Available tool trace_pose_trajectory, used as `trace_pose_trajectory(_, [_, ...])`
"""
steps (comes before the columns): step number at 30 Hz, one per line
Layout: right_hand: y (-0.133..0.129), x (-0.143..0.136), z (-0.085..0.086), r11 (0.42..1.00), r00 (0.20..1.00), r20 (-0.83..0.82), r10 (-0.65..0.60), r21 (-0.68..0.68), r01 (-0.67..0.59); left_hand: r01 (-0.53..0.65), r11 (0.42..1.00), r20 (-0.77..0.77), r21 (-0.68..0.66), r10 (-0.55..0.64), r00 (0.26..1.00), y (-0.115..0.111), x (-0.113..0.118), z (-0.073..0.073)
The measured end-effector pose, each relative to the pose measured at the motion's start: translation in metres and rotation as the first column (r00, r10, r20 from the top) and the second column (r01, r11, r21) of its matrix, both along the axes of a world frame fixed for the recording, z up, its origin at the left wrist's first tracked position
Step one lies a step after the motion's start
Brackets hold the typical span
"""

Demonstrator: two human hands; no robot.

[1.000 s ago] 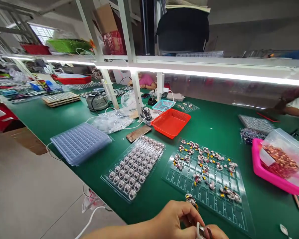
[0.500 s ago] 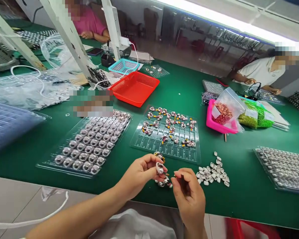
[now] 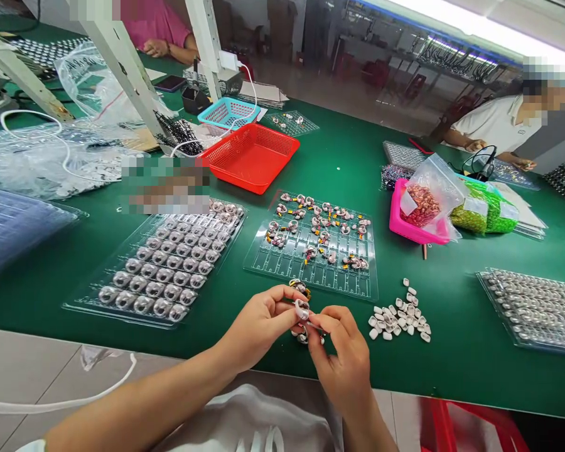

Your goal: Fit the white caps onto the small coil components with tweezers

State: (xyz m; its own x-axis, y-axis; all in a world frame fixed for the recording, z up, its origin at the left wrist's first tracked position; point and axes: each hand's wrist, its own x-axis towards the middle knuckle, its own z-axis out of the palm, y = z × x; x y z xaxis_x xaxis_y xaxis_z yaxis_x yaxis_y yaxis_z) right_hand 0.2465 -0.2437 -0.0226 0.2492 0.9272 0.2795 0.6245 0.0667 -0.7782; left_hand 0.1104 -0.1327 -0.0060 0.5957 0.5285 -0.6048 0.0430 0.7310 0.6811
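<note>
Between the thumb and fingers of my left hand (image 3: 268, 320) is a small shiny, rounded silver-and-white housing (image 3: 302, 309) with dark insides. My right hand (image 3: 341, 348) is closed in a pinch right beside it, fingertips at the housing's lower edge. A thin sliver shows at those fingertips, too small to name. Partly hidden behind my hands, more small wired parts (image 3: 300, 289) lie on the table. Just beyond stands a clear plastic tray (image 3: 282, 267) with several small wired pieces in it. Right of my right hand is a loose pile of small white caps (image 3: 400, 319).
A tray of silver housings (image 3: 153, 285) lies to the left, another tray (image 3: 537, 307) to the right. Farther back are a red basket (image 3: 252, 160), a blue basket (image 3: 228, 113) and a pink bin (image 3: 417, 232) with bagged parts. Two people sit across the green table (image 3: 452, 370).
My right hand has moved left and up to the housing, closing the gap between my hands. My left hand still holds the housing. The view has shifted slightly.
</note>
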Motion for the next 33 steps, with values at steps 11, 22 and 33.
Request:
trace_pose_trajectory(11, [0.005,0.002,0.004,0.931,0.616,-0.759,-0.210,-0.348,-0.111,0.052,0.999,0.059,-0.006,-0.051,0.997,0.000,0.001,-0.002])
trace_pose_trajectory(22, [-0.006,-0.007,-0.005,0.998,0.985,-0.159,-0.069,-0.007,0.069,-0.001,1.000,0.035,-0.005,0.001,0.999,0.000,0.000,-0.006])
trace_pose_trajectory(33, [0.001,-0.007,-0.004,0.998,0.998,-0.031,-0.058,0.004,0.058,0.056,0.998,0.022,-0.017,-0.056,0.998,0.000,-0.001,-0.005])
